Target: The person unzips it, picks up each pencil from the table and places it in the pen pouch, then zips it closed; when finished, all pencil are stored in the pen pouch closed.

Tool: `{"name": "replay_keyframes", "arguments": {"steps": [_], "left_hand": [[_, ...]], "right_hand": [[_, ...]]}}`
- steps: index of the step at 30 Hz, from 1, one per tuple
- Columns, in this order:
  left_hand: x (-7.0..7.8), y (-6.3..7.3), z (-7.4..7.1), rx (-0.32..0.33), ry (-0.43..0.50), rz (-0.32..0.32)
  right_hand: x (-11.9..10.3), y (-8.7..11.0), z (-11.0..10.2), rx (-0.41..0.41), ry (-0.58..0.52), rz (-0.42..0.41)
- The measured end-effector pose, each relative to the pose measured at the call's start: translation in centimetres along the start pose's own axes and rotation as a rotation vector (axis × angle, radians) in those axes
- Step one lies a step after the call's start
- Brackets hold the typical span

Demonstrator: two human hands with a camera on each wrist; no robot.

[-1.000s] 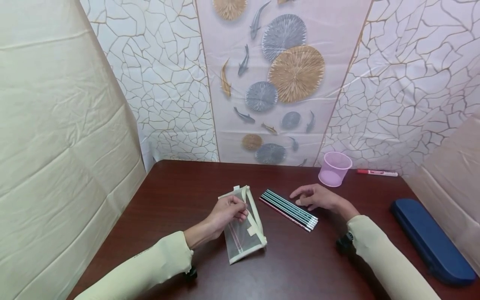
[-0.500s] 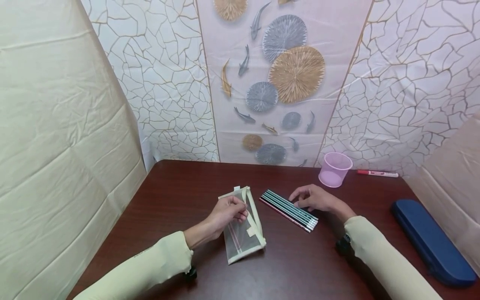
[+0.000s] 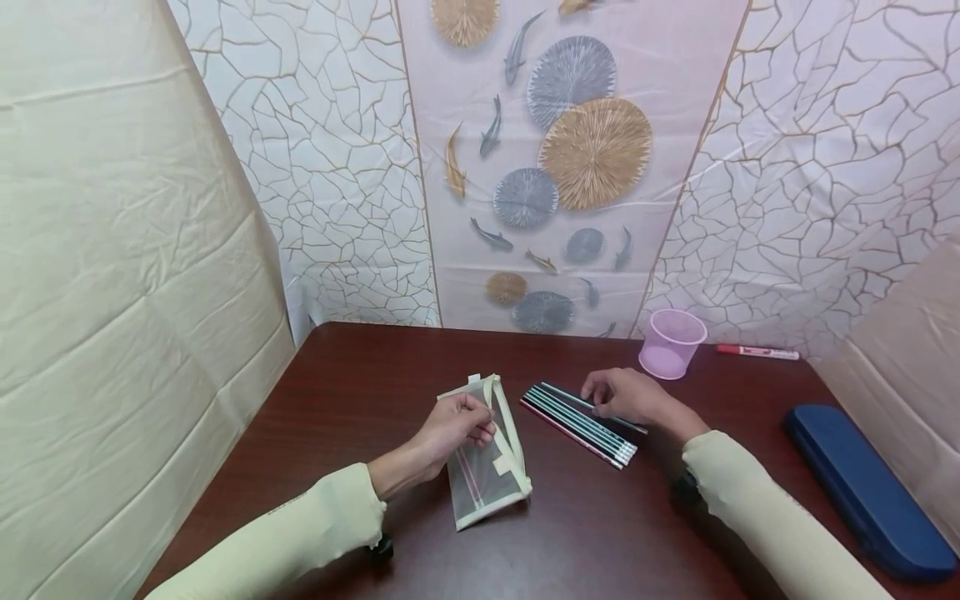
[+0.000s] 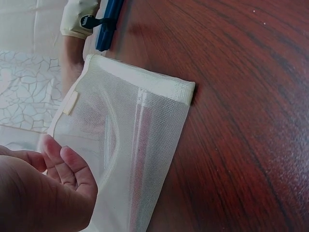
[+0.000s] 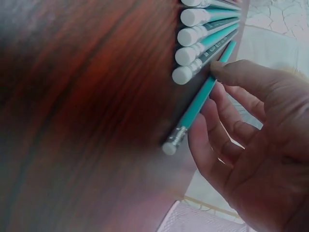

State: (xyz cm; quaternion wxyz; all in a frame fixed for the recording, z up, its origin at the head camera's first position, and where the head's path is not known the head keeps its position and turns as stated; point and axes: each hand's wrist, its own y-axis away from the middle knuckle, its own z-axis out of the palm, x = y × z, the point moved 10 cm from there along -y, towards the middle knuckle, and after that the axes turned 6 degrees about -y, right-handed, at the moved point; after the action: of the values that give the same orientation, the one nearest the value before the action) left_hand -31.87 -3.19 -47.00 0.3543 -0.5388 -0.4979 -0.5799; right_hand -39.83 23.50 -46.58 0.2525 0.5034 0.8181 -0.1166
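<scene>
My left hand (image 3: 456,423) pinches the open top edge of a pale mesh pencil pouch (image 3: 468,458), holding it tilted up off the table. A pinkish stripe shows through the mesh (image 4: 159,111); I cannot tell whether it is a pencil. To the right of the pouch lies a row of several pencils (image 3: 573,421), green, black and red, with white erasers. My right hand (image 3: 626,395) pinches one green pencil (image 5: 195,104) between thumb and fingers, slightly apart from the row's right side. The left wrist view shows my left fingers (image 4: 72,166) curled at the pouch edge.
A pink mesh cup (image 3: 670,346) stands at the back right, with a red-and-white marker (image 3: 759,352) beside it. A dark blue case (image 3: 870,492) lies along the right edge of the brown table (image 3: 360,367). Patterned cloth hangs behind.
My right hand has taken hold of the row's rightmost green pencil and drawn it away to the right. The left hand and pouch have stayed nearly still.
</scene>
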Motion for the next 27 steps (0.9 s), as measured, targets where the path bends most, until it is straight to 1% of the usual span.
{"name": "replay_keyframes", "arguments": {"steps": [5,7,9,12,17,19,20,23,25,27], "left_hand": [[-0.2,-0.2,0.0,0.002,-0.005,0.0],[-0.2,-0.2,-0.1,0.004,-0.005,0.003],[-0.3,-0.3,0.0,0.004,-0.001,0.002],[-0.3,-0.3,0.1,0.001,0.005,-0.001],[-0.3,-0.3,0.2,-0.005,0.009,-0.002],[-0.3,-0.3,0.2,-0.007,0.009,-0.001],[-0.2,-0.3,0.2,-0.008,0.011,-0.002],[-0.2,-0.4,0.2,-0.007,0.013,-0.001],[-0.1,-0.5,0.1,-0.005,0.016,0.001],[-0.2,-0.5,0.1,-0.003,0.016,0.003]], "right_hand": [[-0.3,-0.2,-0.1,0.0,0.053,-0.008],[-0.4,-0.3,-0.3,0.009,0.061,-0.002],[-0.9,-0.2,-0.6,0.022,0.065,-0.017],[-1.9,-0.1,-1.3,0.064,0.055,-0.037],[-4.8,0.4,-2.7,0.17,-0.008,-0.105],[-5.9,0.6,-3.0,0.203,-0.071,-0.133],[-6.4,0.6,-3.1,0.211,-0.126,-0.14],[-7.7,0.5,-2.5,0.198,-0.379,-0.142],[-8.2,0.3,-1.9,0.185,-0.57,-0.128],[-8.8,0.2,-1.2,0.185,-0.723,-0.111]]}}
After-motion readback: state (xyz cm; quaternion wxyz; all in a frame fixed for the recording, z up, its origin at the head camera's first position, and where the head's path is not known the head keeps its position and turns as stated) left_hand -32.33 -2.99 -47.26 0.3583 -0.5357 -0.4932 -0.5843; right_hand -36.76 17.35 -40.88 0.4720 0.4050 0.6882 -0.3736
